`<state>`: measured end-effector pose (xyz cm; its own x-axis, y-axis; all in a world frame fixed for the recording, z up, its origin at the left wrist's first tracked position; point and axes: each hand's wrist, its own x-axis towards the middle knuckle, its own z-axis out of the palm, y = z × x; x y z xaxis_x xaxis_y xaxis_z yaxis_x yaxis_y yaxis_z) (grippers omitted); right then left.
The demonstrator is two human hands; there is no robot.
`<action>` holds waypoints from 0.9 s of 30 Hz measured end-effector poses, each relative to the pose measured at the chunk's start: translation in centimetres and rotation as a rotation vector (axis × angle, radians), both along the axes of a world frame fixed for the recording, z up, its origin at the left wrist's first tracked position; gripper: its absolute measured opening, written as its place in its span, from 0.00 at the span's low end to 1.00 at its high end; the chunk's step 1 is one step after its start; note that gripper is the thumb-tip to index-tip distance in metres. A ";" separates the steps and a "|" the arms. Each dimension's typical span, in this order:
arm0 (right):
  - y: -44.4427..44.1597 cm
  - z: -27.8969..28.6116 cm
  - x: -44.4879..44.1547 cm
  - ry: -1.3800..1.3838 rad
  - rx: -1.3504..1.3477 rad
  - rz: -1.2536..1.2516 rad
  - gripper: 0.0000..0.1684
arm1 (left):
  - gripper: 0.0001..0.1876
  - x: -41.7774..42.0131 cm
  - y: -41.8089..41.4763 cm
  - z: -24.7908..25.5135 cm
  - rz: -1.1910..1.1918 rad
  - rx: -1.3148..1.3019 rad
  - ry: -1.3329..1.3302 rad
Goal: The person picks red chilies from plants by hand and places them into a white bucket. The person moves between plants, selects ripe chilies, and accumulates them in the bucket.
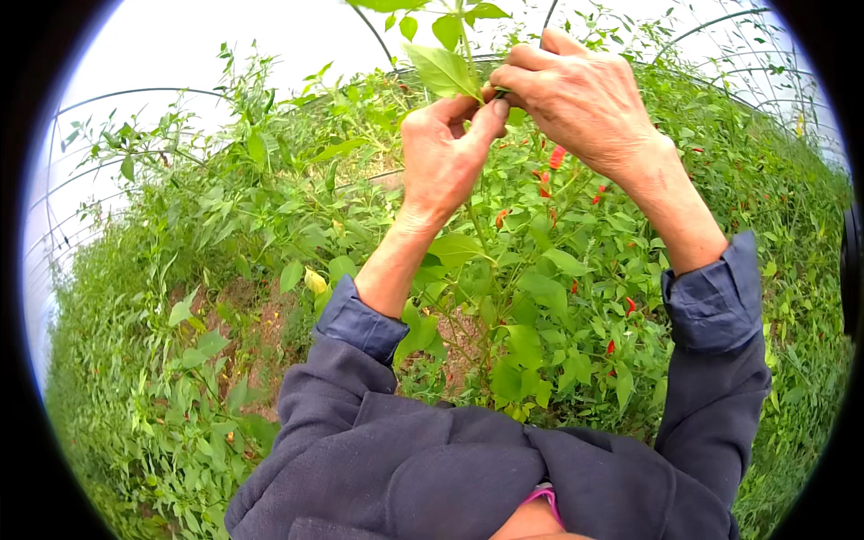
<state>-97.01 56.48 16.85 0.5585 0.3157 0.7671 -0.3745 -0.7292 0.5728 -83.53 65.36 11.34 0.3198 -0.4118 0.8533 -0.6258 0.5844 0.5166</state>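
Both of my hands are raised together at the top of the view, around the upper stem (467, 47) of a green leafy pepper plant. My left hand (451, 145) pinches the stem between thumb and fingers, just under a broad leaf (440, 69). Touching its fingertips from the right, my right hand (574, 94) has its fingers bent around something small, thin and dark at the stem; what it is cannot be made out. Below my hands, the plant's lower leaves (540, 290) spread between my forearms.
Red chili peppers (557, 156) hang among dense plants on the right. Leafy plants (223, 209) also stand on the left, with patches of bare soil (266, 331) between them. Behind rise the curved hoops (142, 90) and pale plastic cover of a greenhouse tunnel.
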 end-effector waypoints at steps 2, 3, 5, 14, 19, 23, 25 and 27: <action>0.6 -0.3 0.1 -0.015 0.016 0.028 0.03 | 0.08 0.7 -0.1 -0.6 0.415 -0.131 -0.289; 1.0 -0.6 0.0 -0.002 0.012 -0.005 0.03 | 0.07 0.7 -0.3 -0.7 0.570 -0.227 -0.434; 1.7 -1.1 0.1 0.022 0.001 -0.069 0.04 | 0.08 1.6 -0.5 -0.7 0.509 -0.177 -0.393; -0.6 0.0 -11.6 -0.268 0.934 0.058 0.17 | 0.10 9.0 3.0 -1.9 0.211 -0.061 0.132; 2.4 -11.2 -4.5 0.241 1.734 0.550 0.19 | 0.23 9.6 5.6 -2.4 1.013 -0.252 -0.096; 3.0 -20.2 3.9 0.362 1.708 0.434 0.17 | 0.43 6.9 4.6 -2.4 1.492 -0.352 -0.229; 3.8 -23.1 7.2 0.313 1.629 0.489 0.18 | 0.47 6.6 4.3 -2.7 1.446 -0.404 -0.258; 6.2 -23.5 8.5 0.300 1.730 0.594 0.18 | 0.46 6.1 4.9 -3.1 1.422 -0.497 -0.389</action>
<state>-88.53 62.65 -6.61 0.8427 -0.4346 0.3177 0.0788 -0.4844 -0.8713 -77.43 70.21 8.19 -0.0779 0.3665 0.9271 -0.8381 -0.5277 0.1382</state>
